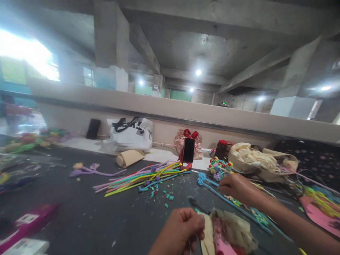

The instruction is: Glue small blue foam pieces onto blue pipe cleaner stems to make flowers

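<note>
Bundle (pixel 225 230) of cream and pink paper-like wrapping at 6 o'clock on the dark counter (pixel 106 219), crumpled at the top, pink inside, cream folds around it. Left hand (pixel 183 223) at 6 o'clock, closed into a loose fist, fingertips pinched on the cream edge of the bundle. Right hand (pixel 235 187) at 4 o'clock, knuckles up, fingers curled down onto a blue pipe cleaner (pixel 212 189) with a looped end; cannot tell whether gripped or merely touched. Just beyond that hand, at 2 o'clock, a cluster of small coloured bead flowers (pixel 219 166). Near the centre, a fan of long pipe cleaners (pixel 143 175) in yellow, pink, green and blue, with cut teal scraps (pixel 166 196) scattered beside. Further back, a black phone (pixel 188 150) propped upright against a red-handled bag (pixel 183 140), a white bag (pixel 131 134) with black lettering at 11 o'clock, a cream cloth bag (pixel 255 157) at 2 o'clock. Magenta box (pixel 29 221) at 8 o'clock, blurred.
</note>
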Demonstrator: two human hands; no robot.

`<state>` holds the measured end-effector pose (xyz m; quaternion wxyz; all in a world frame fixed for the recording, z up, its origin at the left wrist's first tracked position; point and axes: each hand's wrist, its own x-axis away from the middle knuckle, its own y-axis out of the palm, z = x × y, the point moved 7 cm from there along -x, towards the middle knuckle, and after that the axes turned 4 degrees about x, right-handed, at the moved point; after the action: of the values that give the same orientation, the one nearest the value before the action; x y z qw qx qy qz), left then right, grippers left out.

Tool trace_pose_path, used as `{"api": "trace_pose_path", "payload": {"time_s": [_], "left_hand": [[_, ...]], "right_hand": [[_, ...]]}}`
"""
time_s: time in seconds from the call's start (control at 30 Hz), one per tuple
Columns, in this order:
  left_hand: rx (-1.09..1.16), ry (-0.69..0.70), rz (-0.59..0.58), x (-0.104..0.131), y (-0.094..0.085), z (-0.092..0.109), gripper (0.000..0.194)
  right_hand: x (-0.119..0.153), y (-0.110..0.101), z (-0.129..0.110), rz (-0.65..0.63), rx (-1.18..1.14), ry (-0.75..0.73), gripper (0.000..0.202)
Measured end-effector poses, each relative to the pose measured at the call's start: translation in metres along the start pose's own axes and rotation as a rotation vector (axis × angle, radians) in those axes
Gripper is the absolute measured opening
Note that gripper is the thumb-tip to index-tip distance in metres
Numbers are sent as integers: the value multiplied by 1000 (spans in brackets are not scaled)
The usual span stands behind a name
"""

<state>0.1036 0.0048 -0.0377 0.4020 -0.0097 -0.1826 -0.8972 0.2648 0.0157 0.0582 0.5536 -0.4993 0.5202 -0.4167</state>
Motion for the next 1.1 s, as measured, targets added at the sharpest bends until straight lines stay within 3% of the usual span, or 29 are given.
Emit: {"api": "trace_pose_path", "payload": {"time_s": [0.2,0.4,0.87,1.1], "left_hand": [[-123,6,-20,-4,-3,-3,41],[-119,-18,-52,-8,-2,-8,37],[-80,-19,-55,-8,-1,-9,39],[-89,-12,-26,-5,-3,-7,40]], "right_hand": [[-10,54,29,-17,122,85,19],[-19,83,36,-96,217,112,17],[-19,94,27,-158,294,107,17],[-17,81,25,-70,249,122,16]]}}
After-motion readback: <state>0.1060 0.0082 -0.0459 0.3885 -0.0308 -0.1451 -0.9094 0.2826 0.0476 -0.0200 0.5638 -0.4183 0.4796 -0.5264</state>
